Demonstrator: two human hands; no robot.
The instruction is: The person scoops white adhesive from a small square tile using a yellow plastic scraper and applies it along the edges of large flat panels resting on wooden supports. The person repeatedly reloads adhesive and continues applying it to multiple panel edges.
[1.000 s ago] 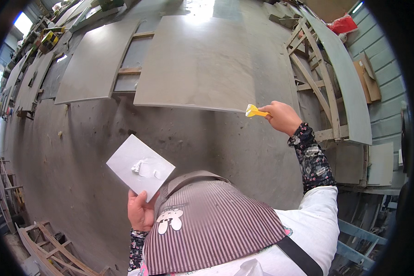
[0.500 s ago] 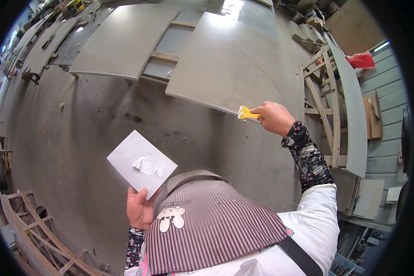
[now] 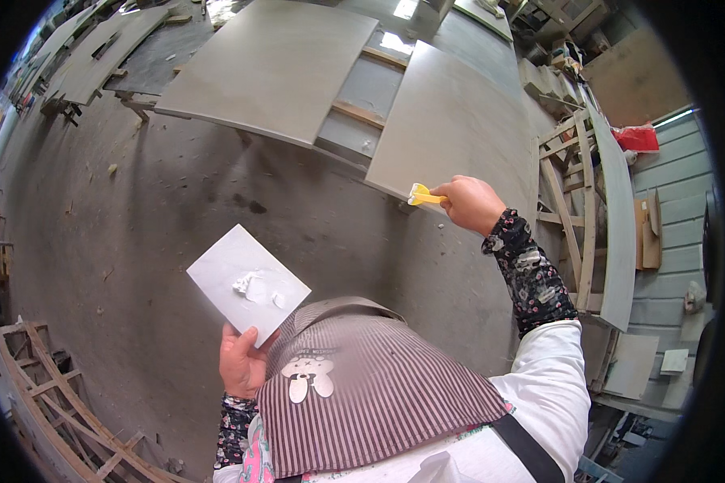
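Observation:
My left hand (image 3: 243, 358) grips the lower corner of a white rectangular board (image 3: 232, 256), thumb on top. Dabs of white paste (image 3: 255, 287) lie on the board's face. Out to the right, my right hand (image 3: 473, 203) is closed on the handle of a small yellow scraper (image 3: 424, 196), whose blade end carries some white paste. The scraper is at the near edge of a large grey-beige slab (image 3: 467, 121); I cannot tell whether it touches that edge.
Another large slab (image 3: 270, 68) lies to the left, with wooden bars (image 3: 358, 113) showing in the gap between. Wooden racks stand at right (image 3: 568, 201) and lower left (image 3: 60, 394). A red bag (image 3: 638, 138) is by the right wall.
The slabs and racks have shifted rightward in view as I moved along. My right hand with the scraper is now nearer the slab's left corner. The board stays in my left hand.

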